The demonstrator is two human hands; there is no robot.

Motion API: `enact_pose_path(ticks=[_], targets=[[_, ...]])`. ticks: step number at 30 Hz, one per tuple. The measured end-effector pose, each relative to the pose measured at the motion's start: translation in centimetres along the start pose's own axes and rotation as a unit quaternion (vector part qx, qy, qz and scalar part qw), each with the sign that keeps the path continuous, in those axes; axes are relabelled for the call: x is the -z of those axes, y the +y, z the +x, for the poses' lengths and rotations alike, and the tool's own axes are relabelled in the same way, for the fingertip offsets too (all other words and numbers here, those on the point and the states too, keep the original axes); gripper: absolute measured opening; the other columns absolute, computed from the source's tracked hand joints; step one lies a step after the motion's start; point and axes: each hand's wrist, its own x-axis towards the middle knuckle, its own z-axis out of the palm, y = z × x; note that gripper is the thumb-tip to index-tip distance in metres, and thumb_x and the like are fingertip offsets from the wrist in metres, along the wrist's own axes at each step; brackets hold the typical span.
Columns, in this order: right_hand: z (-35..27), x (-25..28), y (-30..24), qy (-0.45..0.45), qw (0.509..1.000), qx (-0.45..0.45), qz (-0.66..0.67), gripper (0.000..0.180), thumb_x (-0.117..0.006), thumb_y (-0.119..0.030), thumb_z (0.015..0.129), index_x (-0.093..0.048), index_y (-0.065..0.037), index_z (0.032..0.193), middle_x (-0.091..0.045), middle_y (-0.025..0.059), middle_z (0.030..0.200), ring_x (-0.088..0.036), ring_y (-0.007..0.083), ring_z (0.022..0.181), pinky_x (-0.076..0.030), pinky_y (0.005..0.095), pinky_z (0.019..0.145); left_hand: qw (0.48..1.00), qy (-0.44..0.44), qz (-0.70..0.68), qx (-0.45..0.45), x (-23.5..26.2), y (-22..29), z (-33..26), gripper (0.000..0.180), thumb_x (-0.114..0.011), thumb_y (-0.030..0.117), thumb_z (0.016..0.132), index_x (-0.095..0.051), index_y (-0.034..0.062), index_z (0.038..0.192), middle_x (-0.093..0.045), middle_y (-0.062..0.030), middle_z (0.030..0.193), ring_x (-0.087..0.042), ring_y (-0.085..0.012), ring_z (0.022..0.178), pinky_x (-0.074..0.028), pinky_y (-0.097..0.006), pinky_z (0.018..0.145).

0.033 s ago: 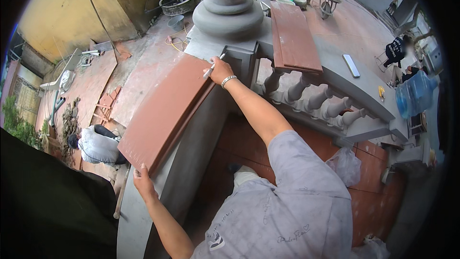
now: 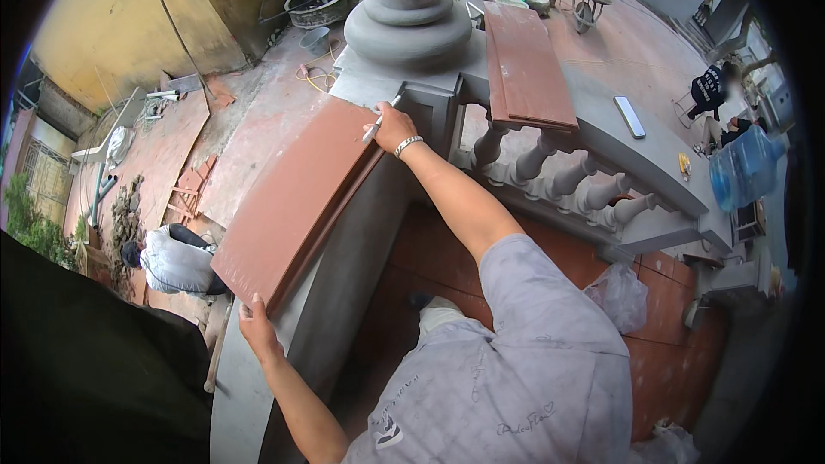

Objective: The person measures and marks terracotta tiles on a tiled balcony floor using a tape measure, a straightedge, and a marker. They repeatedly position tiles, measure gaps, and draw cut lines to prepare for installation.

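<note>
A long reddish-brown tile (image 2: 288, 189) lies on the sloping grey ledge (image 2: 236, 387), with at least one more layer showing beneath its right edge. At its near end my left hand (image 2: 260, 331) grips the corner, thumb on top and the other fingers mostly hidden. My right hand (image 2: 395, 131) is closed around a slim silver-white pen (image 2: 371, 132) at the tile's far right corner, beside the column base. The hand rests against that edge. Whether the pen's tip touches the tile is hard to see.
A round grey column (image 2: 406, 21) rises past the tile's far end. More tiles (image 2: 530, 69) lie on the baluster rail to the right, near a phone (image 2: 630, 117) and a blue water bottle (image 2: 743, 170). A person (image 2: 176, 259) crouches below on the left.
</note>
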Motion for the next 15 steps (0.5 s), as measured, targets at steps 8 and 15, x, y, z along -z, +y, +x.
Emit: enact_pose_path(ticks=[8, 15], targets=[[-1.5, -0.2, -0.4, 0.068, 0.996, 0.014, -0.061, 0.051, -0.074, -0.029, 0.085, -0.058, -0.005, 0.128, -0.071, 0.0173, 0.105, -0.062, 0.0389, 0.105, -0.048, 0.0472, 0.093, 0.998, 0.023, -0.050, 0.009, -0.6, -0.2, 1.2, 0.043, -0.062, 0.025, 0.097, -0.058, -0.0089, 0.124, -0.067, -0.0121, 0.115, -0.063, -0.0184, 0.102, -0.047, -0.031, 0.092], [-6.4, 1.2, 0.6, 0.087, 0.995, 0.033, -0.043, 0.054, -0.076, -0.028, 0.084, -0.056, -0.006, 0.129, -0.070, 0.0176, 0.102, -0.060, 0.0406, 0.103, -0.048, 0.0474, 0.092, 0.994, 0.067, 0.004, 0.087, 1.4, 0.3, -0.4, 0.045, -0.066, 0.032, 0.094, -0.064, -0.0076, 0.115, -0.068, -0.0063, 0.093, -0.057, -0.0098, 0.070, -0.042, -0.025, 0.060]])
